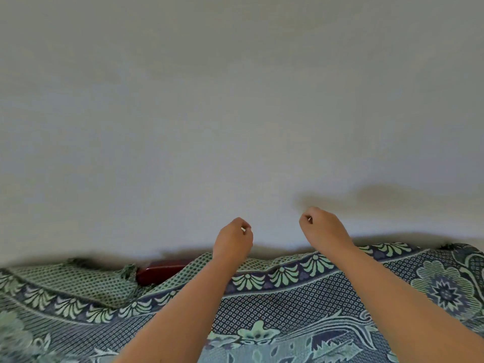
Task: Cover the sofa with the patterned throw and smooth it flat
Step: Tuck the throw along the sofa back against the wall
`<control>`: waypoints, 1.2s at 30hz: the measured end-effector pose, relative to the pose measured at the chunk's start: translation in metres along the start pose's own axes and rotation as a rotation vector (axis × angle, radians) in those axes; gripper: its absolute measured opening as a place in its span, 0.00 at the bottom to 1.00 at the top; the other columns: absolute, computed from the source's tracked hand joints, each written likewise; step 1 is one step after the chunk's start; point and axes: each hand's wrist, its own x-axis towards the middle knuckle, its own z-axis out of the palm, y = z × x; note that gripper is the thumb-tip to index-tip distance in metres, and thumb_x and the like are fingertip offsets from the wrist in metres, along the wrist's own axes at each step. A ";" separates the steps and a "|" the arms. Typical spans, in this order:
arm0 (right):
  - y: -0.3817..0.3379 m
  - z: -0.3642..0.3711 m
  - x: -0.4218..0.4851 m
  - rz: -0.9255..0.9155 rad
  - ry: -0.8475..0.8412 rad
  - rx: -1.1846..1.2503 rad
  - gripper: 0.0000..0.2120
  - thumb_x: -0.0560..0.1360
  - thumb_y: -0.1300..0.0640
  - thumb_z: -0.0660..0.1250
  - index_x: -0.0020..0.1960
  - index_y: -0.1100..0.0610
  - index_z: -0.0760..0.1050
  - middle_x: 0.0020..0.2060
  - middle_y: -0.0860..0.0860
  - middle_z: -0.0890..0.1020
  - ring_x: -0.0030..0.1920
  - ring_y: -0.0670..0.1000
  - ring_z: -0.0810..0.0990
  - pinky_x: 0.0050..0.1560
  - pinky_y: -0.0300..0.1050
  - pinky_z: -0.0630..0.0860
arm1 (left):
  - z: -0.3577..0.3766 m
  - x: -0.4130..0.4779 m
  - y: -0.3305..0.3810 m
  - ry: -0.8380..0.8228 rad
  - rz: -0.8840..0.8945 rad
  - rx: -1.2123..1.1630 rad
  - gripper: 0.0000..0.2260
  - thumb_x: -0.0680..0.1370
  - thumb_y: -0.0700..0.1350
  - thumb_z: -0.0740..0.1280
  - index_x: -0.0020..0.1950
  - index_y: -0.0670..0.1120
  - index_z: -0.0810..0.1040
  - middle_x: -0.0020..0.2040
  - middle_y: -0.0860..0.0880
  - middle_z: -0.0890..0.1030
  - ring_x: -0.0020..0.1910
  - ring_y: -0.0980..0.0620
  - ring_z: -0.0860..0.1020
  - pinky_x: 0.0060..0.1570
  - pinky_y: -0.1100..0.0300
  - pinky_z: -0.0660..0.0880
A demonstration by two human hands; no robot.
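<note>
Left hand (233, 242) and right hand (322, 229) hover curled and empty at lower centre, likely poised to tug the green-and-navy floral woven throw (288, 305), draped along the frame's bottom, over the dark red sofa patch (162, 271) peeking out lower left.

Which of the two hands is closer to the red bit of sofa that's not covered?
The left hand, raised just right of the bare dark red patch at the throw's top edge. The right hand is farther off, above a covered stretch.
</note>
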 end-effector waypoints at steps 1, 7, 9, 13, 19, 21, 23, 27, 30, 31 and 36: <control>-0.013 -0.001 -0.006 -0.018 -0.001 0.004 0.12 0.79 0.58 0.54 0.48 0.62 0.74 0.37 0.56 0.76 0.34 0.53 0.69 0.34 0.46 0.63 | -0.014 -0.006 -0.005 0.023 -0.007 -0.015 0.09 0.79 0.42 0.58 0.55 0.45 0.76 0.41 0.47 0.81 0.37 0.49 0.75 0.43 0.56 0.75; -0.095 0.010 -0.057 -0.100 -0.022 0.020 0.12 0.79 0.58 0.54 0.50 0.60 0.74 0.43 0.56 0.79 0.38 0.54 0.73 0.38 0.46 0.68 | -0.093 -0.048 -0.032 0.125 -0.005 -0.078 0.09 0.79 0.41 0.56 0.52 0.44 0.76 0.36 0.49 0.80 0.31 0.54 0.73 0.37 0.60 0.69; -0.123 0.018 -0.080 -0.110 -0.030 0.035 0.11 0.79 0.58 0.54 0.50 0.60 0.74 0.42 0.54 0.79 0.38 0.53 0.73 0.37 0.45 0.68 | -0.118 -0.066 -0.047 0.129 -0.017 -0.105 0.09 0.79 0.41 0.56 0.51 0.45 0.75 0.34 0.51 0.79 0.30 0.54 0.73 0.33 0.60 0.70; -0.181 0.035 -0.131 -0.139 -0.019 0.008 0.11 0.78 0.58 0.54 0.50 0.60 0.75 0.43 0.54 0.80 0.41 0.55 0.77 0.40 0.49 0.73 | -0.183 -0.102 -0.097 0.143 -0.046 -0.186 0.09 0.79 0.39 0.56 0.51 0.44 0.75 0.34 0.50 0.79 0.32 0.52 0.75 0.34 0.60 0.72; -0.268 0.050 -0.193 -0.139 0.085 0.020 0.12 0.78 0.59 0.54 0.49 0.61 0.75 0.43 0.57 0.81 0.39 0.54 0.75 0.40 0.47 0.71 | -0.278 -0.161 -0.161 0.185 -0.073 -0.319 0.10 0.79 0.37 0.55 0.52 0.42 0.75 0.34 0.48 0.79 0.30 0.53 0.74 0.32 0.61 0.72; -0.296 0.056 -0.209 -0.153 0.093 0.029 0.12 0.77 0.59 0.54 0.48 0.63 0.75 0.42 0.58 0.81 0.39 0.55 0.75 0.39 0.47 0.71 | -0.302 -0.173 -0.171 0.184 -0.062 -0.348 0.10 0.79 0.37 0.55 0.52 0.42 0.75 0.34 0.49 0.79 0.30 0.53 0.74 0.33 0.61 0.72; -0.320 0.060 -0.223 -0.162 0.099 0.037 0.12 0.77 0.59 0.55 0.47 0.64 0.75 0.43 0.59 0.81 0.40 0.57 0.76 0.40 0.47 0.70 | -0.321 -0.180 -0.177 0.188 -0.057 -0.365 0.10 0.79 0.37 0.55 0.52 0.43 0.75 0.33 0.49 0.79 0.30 0.54 0.74 0.33 0.60 0.72; -0.354 0.065 -0.245 -0.161 0.090 0.035 0.12 0.77 0.60 0.55 0.48 0.64 0.75 0.44 0.59 0.81 0.41 0.57 0.77 0.41 0.49 0.73 | -0.347 -0.189 -0.186 0.175 -0.050 -0.392 0.10 0.79 0.37 0.55 0.52 0.43 0.75 0.33 0.49 0.79 0.30 0.54 0.73 0.31 0.61 0.70; -0.361 0.069 -0.246 -0.141 0.061 0.021 0.12 0.76 0.60 0.54 0.48 0.63 0.75 0.44 0.58 0.81 0.40 0.55 0.75 0.41 0.48 0.72 | -0.351 -0.192 -0.194 0.153 -0.042 -0.398 0.09 0.79 0.37 0.55 0.52 0.42 0.75 0.33 0.49 0.79 0.30 0.54 0.74 0.31 0.62 0.70; -0.362 0.071 -0.244 -0.136 0.057 0.022 0.12 0.76 0.60 0.54 0.48 0.63 0.75 0.44 0.58 0.81 0.39 0.55 0.74 0.40 0.47 0.71 | -0.351 -0.190 -0.197 0.146 -0.040 -0.398 0.09 0.79 0.37 0.55 0.52 0.42 0.75 0.33 0.49 0.79 0.30 0.54 0.74 0.31 0.62 0.71; -0.356 0.083 -0.229 -0.129 0.009 0.046 0.12 0.76 0.60 0.54 0.50 0.64 0.75 0.45 0.60 0.81 0.37 0.54 0.73 0.39 0.46 0.70 | -0.339 -0.179 -0.214 0.109 -0.072 -0.365 0.08 0.80 0.37 0.55 0.51 0.42 0.74 0.34 0.48 0.79 0.30 0.53 0.74 0.29 0.63 0.69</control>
